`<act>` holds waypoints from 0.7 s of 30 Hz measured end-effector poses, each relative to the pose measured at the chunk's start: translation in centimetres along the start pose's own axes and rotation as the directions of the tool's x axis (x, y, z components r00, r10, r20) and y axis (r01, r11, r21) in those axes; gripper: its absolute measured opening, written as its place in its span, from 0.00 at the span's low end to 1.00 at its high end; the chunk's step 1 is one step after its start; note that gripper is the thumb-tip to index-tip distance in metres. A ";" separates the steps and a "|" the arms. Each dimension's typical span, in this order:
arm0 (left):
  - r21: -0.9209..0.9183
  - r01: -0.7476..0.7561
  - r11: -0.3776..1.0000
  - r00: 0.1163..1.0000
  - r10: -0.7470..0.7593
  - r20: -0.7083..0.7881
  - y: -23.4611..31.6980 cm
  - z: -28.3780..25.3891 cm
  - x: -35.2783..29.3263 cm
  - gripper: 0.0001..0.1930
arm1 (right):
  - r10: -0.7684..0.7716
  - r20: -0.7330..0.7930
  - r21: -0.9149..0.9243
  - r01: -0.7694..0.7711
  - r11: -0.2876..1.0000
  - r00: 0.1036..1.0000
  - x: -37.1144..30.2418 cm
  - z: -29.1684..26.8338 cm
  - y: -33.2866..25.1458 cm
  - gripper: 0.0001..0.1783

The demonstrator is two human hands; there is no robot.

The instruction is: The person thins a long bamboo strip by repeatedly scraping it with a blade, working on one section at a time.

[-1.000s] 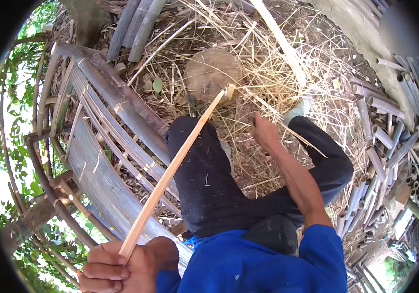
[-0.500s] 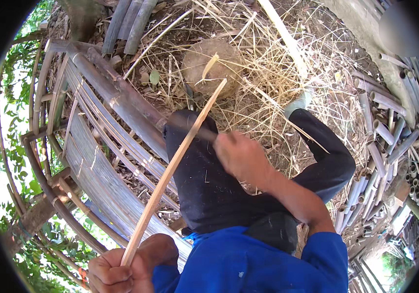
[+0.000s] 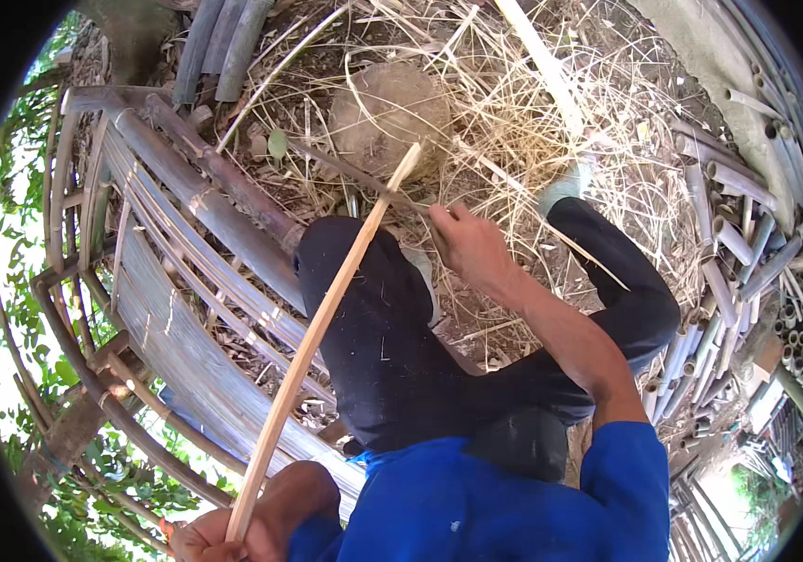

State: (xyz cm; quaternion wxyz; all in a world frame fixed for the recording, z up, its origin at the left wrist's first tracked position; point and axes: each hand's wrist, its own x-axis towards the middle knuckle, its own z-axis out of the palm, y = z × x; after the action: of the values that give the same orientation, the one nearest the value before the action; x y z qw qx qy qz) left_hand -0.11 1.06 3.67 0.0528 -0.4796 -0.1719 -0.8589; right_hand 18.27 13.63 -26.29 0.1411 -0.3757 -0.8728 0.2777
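Observation:
My left hand [image 3: 275, 510], low in the picture, is closed round the near end of a long, pale bamboo strip [image 3: 322, 314]. The strip slants up and away to the right, over my left leg in dark trousers. Fingers wrapped round its handle, my right hand [image 3: 476, 248] grips a knife [image 3: 341, 170]. Its long, thin dark blade points up and left and crosses the strip a little short of the far end. Most of the handle is hidden inside my fist.
Beyond the strip's tip is a round wooden block [image 3: 387, 112], with heaps of pale shavings [image 3: 514, 103] around it. A slatted bamboo bench [image 3: 223, 229] stands at my left. Cut bamboo poles [image 3: 729, 187] are piled on the right.
The knife, blurred before, now shows plainly, its blade farther up and across the strip. My right hand has shifted slightly up and right. A curled shaving near the tip has gone from there.

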 end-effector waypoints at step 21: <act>-0.128 0.160 0.979 0.987 -0.161 0.007 3.0 -1.2 -0.4 0.18 | -0.168 0.083 0.128 0.157 0.979 0.982 -2.6 -7.4 -8.0 0.11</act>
State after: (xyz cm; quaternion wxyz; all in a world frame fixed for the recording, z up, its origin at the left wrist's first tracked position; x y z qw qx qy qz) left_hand -0.06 -2.17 3.46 -0.0472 -0.4650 -0.1545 -0.8704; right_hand 18.82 10.03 -15.69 0.1447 -0.2804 -0.8879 0.3348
